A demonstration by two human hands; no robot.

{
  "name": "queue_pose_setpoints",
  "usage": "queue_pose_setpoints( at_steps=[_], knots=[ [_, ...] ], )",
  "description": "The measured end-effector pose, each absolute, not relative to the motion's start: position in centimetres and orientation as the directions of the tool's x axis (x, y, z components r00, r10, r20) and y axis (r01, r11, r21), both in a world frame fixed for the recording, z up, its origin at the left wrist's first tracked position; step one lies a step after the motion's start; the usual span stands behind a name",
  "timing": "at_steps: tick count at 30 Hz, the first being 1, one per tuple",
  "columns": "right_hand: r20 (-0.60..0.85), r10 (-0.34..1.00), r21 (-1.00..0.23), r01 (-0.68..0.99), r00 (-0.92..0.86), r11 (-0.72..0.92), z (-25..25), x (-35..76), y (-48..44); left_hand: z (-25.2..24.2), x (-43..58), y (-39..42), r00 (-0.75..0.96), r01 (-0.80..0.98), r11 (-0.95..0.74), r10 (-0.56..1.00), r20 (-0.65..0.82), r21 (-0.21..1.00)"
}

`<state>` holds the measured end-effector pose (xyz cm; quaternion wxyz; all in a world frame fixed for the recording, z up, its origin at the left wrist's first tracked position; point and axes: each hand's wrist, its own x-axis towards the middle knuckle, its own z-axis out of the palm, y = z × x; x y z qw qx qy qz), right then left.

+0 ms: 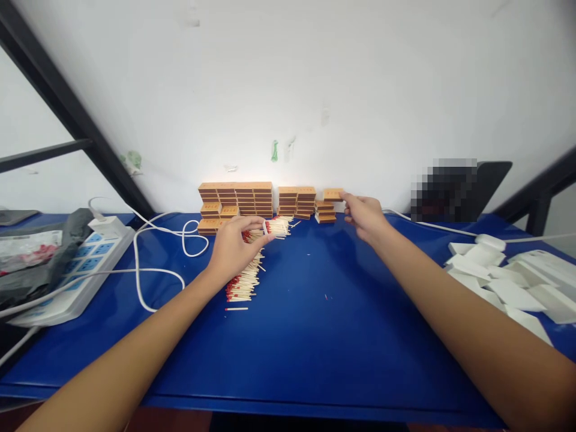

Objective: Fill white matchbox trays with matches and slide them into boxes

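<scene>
My left hand (236,246) is closed around a small white matchbox tray (266,228), with red match heads showing at its end. Beneath and beside it a long heap of loose matches (243,282) lies on the table, red heads mostly to the left. My right hand (364,216) pinches an orange matchbox (333,194) by its right end, just over a short stack of matchboxes (324,212). Whether that box touches the stack, I cannot tell. Taller rows of stacked matchboxes (245,198) and a smaller block of them (297,199) stand against the wall.
White empty trays (508,285) are piled at the right. A power strip (85,264) with white cables (137,282) and a dark plastic bag (36,252) sit at the left. A dark tablet-like object (488,191) leans at the back right. One match (236,309) lies apart.
</scene>
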<state>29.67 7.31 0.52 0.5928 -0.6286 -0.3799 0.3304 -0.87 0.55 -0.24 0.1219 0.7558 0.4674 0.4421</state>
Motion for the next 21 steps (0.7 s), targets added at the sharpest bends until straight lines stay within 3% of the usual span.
queue_pose_setpoints(
  at_steps=[3,6,8,21],
  knots=[
    [0.048,0.915,-0.999,-0.004,0.401,0.054,1.7,28.8,4.7,0.0,-0.6,0.2,0.106,0.557,-0.519,0.818,0.565,0.648],
    [0.082,0.982,-0.997,0.022,0.173,0.079,1.5,26.5,1.6,0.2,-0.3,-0.1,0.062,0.528,-0.508,0.822,0.566,0.681],
    [0.071,0.990,-0.997,0.023,0.118,0.068,0.8,24.8,0.0,0.2,-0.2,-0.2,0.046,0.509,-0.498,0.830,0.555,0.702],
    [-0.036,0.993,-0.997,-0.074,0.110,-0.028,-0.5,23.6,-1.5,0.3,0.3,-0.6,0.072,0.467,-0.487,0.853,0.517,0.738]
  ],
)
